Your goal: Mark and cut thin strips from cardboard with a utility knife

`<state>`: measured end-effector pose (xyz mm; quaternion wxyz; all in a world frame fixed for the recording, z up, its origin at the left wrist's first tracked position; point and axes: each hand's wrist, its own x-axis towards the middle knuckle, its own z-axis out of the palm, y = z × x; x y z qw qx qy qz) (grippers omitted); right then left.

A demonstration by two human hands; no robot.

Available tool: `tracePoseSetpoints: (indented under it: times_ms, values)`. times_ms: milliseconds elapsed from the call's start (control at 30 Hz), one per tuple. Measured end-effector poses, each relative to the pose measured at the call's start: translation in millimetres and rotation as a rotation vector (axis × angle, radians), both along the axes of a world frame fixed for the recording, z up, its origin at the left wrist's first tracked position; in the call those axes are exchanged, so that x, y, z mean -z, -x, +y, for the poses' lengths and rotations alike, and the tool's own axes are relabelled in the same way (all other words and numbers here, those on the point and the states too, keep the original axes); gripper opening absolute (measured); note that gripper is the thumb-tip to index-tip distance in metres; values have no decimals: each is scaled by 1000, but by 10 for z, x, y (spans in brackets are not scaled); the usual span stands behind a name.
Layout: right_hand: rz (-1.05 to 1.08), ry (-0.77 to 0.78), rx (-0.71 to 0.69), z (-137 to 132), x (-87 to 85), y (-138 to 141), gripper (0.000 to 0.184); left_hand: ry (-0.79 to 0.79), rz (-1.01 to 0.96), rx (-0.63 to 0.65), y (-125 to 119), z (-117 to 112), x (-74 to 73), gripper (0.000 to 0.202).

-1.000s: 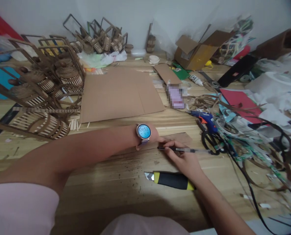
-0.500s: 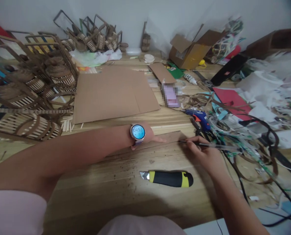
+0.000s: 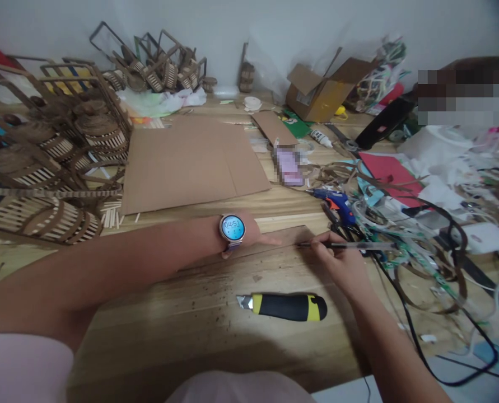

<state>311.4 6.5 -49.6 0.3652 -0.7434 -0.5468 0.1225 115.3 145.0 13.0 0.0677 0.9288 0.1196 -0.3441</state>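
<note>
My left hand, with a round smartwatch on its wrist, lies flat on a narrow brown cardboard strip. One finger stretches to the right along the strip; the others are partly hidden. Pinched in my right hand is a slim pen with a clear barrel, held almost level. Its dark tip is at the strip's right part, close to the left fingertip. Nearer to me, a black and yellow utility knife lies on the wooden table with its blade out.
Behind the hands lies a large cardboard sheet. Small wooden-slat baskets crowd the left. To the right are a phone, a blue glue gun, tangled strips and cables, and a red sheet. An open carton stands behind.
The pen tip and my right hand have moved slightly left along the strip. My left hand stays in place. The whole view has shifted a little.
</note>
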Motion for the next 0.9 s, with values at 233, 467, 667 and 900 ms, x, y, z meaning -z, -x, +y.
tracePoseSetpoints:
  times_ms: [233, 467, 667, 900]
  values:
    - [1, 8, 14, 3, 83, -86, 25, 16, -23, 1, 7, 7, -2, 141]
    - [-105, -37, 168, -65, 32, -401, 18, 11, -40, -4, 18, 20, 24, 141]
    - [-134, -64, 39, -72, 40, -318, 23, 14, -44, -14, 13, 6, -5, 142]
    - [-264, -38, -359, 41, 108, -92, 25, 26, -71, -26, 21, -11, -49, 137]
